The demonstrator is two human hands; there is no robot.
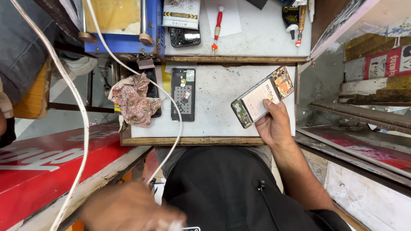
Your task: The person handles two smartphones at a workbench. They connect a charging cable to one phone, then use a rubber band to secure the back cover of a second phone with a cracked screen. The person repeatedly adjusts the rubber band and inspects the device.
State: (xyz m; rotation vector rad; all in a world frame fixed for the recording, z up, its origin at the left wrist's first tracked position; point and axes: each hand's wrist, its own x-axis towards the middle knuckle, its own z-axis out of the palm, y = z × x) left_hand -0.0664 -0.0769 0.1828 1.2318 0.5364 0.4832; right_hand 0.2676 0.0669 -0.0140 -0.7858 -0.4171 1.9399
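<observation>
The person looks to be midway through stripping down an opened phone (pixel 262 97), its back off so the battery and circuit boards show. The right hand (pixel 274 124) grips it by the lower edge, thumb pressed on the battery, tilted just above the white worktop (pixel 218 124). The left hand (pixel 128 211) is down low by the lap, well apart from the phone and too blurred to tell whether it's open or holding anything; any next step would need it up beside the phone.
</observation>
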